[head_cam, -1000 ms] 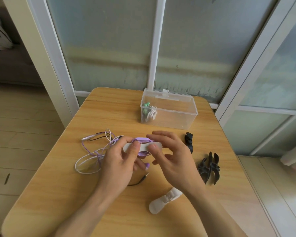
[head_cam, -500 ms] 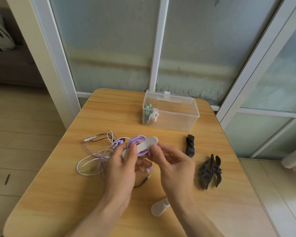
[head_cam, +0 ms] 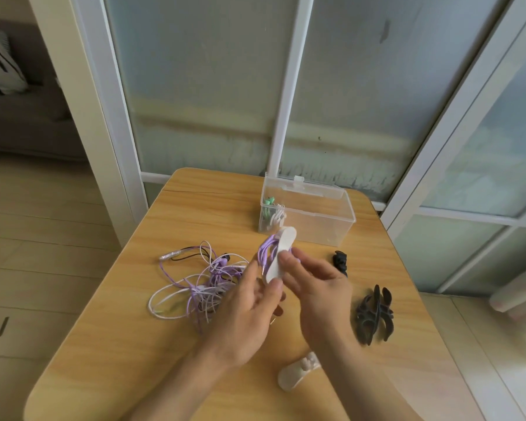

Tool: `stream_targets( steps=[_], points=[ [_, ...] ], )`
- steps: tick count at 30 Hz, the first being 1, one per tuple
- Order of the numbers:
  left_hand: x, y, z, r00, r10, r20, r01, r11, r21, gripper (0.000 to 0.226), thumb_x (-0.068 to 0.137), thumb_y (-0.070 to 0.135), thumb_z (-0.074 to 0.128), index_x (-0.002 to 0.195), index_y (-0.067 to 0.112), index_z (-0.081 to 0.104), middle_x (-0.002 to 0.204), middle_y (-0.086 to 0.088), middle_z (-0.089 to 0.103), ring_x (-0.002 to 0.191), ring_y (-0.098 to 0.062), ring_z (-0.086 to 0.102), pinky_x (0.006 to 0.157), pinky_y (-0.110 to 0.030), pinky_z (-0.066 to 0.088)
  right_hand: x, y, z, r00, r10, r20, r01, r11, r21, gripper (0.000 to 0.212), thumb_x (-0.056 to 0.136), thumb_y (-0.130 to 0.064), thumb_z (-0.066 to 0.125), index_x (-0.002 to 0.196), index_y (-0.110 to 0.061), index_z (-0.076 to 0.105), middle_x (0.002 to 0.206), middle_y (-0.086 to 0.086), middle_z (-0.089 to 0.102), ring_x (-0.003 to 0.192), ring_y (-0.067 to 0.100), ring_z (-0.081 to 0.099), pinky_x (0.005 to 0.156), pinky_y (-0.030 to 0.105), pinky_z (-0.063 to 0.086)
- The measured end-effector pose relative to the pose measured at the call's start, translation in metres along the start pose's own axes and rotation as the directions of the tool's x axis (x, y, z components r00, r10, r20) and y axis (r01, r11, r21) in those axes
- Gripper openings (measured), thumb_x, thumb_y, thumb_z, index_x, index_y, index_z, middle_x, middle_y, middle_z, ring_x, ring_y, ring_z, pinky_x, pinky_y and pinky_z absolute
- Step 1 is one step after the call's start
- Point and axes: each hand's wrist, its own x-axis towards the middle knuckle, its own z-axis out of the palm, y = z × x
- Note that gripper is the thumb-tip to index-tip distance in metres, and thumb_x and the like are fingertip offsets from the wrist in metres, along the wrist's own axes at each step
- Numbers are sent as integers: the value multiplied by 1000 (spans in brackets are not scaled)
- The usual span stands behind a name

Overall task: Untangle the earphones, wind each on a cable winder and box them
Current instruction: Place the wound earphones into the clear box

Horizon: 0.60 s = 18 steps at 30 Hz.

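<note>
My left hand (head_cam: 249, 311) grips the lower end of a white cable winder (head_cam: 281, 253) with purple earphone cable (head_cam: 266, 252) wound round it. The winder stands nearly upright above the table. My right hand (head_cam: 313, 287) pinches the winder's middle from the right. A loose tangle of purple, white and black earphone cables (head_cam: 201, 284) lies on the table to the left. The clear plastic box (head_cam: 322, 214) stands open at the back, holding a wound green earphone and a white one at its left end.
The wooden table (head_cam: 134, 360) also carries a small black winder (head_cam: 340, 261), a bunch of black winders (head_cam: 374, 314) on the right and a white winder (head_cam: 298, 372) near the front. Glass doors stand right behind the table.
The winder has turned from lying level to nearly upright and moved toward the box. My right hand slid from its end to its middle. The view shifted slightly.
</note>
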Motion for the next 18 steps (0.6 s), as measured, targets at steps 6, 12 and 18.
stream_targets(
  steps=[6, 12, 18],
  points=[
    [11, 14, -34, 988, 21, -155, -32, 997, -64, 12, 99, 18, 55, 108, 18, 62, 81, -4, 69, 62, -13, 62, 60, -24, 48, 69, -58, 12, 985, -173, 17, 170, 936, -307, 18, 76, -14, 84, 93, -13, 78, 86, 0, 79, 82, 17, 76, 81, 35, 60],
    [19, 1, -63, 933, 208, -294, -121, 950, 288, 14, 94, 18, 60, 84, 22, 68, 68, 5, 66, 67, -15, 60, 63, -27, 47, 176, -79, 30, 985, -173, 13, 105, 537, -837, 13, 72, -8, 85, 71, -15, 74, 78, 6, 75, 80, 21, 76, 76, 42, 64],
    [29, -16, -73, 942, 251, -224, -112, 862, 494, 12, 93, 19, 60, 82, 24, 64, 83, 15, 62, 85, -5, 57, 76, -15, 41, 228, -52, 30, 998, -47, -41, -36, 107, -994, 34, 59, -33, 87, 75, -6, 73, 74, 6, 74, 69, 18, 70, 68, 34, 61]
  ],
)
